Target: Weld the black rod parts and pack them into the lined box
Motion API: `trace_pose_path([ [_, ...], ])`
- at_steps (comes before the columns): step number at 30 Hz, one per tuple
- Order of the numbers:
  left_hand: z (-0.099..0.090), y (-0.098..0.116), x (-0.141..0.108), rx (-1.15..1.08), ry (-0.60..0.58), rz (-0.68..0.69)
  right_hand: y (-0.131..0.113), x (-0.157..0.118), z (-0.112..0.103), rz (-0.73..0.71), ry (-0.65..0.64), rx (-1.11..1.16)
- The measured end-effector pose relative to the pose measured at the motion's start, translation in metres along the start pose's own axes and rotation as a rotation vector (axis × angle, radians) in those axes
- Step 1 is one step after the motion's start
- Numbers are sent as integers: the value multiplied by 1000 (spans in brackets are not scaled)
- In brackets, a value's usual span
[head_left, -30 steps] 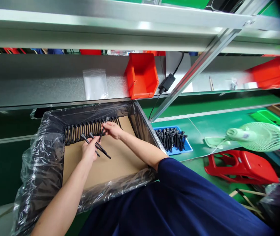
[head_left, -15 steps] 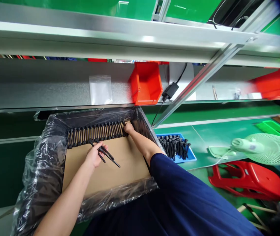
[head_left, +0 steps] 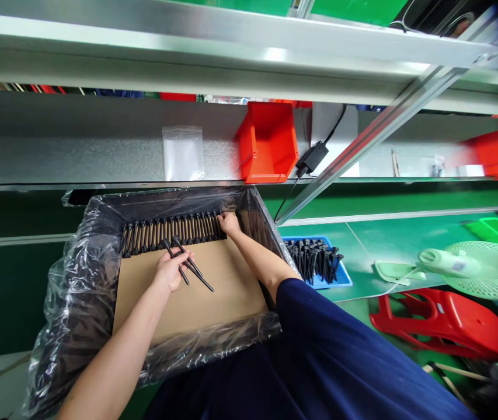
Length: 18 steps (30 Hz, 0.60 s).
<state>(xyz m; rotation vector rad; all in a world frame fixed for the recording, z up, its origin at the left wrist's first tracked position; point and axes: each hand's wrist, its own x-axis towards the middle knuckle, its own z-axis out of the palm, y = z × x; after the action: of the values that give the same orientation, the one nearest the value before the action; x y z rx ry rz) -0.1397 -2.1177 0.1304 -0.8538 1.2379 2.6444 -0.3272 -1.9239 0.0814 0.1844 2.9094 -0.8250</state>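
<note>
Inside a box lined with clear plastic film [head_left: 71, 280], a row of black knob-headed rods [head_left: 172, 232] lies side by side along the far edge of a brown cardboard sheet [head_left: 231, 280]. My left hand [head_left: 172, 269] is closed round a few loose black ribbed rods [head_left: 194, 269], held above the cardboard with their thin ends pointing toward the lower right. At the row's right end, my right hand [head_left: 229, 223] pinches the head end of the last rod; its fingertips partly cover that spot.
A blue tray [head_left: 342, 277] of similar black rods stands right of the box. Behind, a metal shelf holds a red-orange bin [head_left: 270, 146], a plastic bag [head_left: 183, 154] and a black adapter [head_left: 312, 157]. A slanted metal post [head_left: 366, 137], green fan [head_left: 459, 265] and red stool [head_left: 454, 324] are rightward.
The view has shifted slightly. My left hand has turned a little, so the rods' heads show more clearly. My right hand stays at the row's right end, its fingers now on the last rod's head.
</note>
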Motion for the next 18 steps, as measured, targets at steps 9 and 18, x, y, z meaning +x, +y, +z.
trace_pose_path([
  [9,1,-4,1,30,-21,50,-68,-102,18,-345,-963,786],
  [18,7,5,-6,-12,81,100,-55,-58,-29,-264,-262,839],
])
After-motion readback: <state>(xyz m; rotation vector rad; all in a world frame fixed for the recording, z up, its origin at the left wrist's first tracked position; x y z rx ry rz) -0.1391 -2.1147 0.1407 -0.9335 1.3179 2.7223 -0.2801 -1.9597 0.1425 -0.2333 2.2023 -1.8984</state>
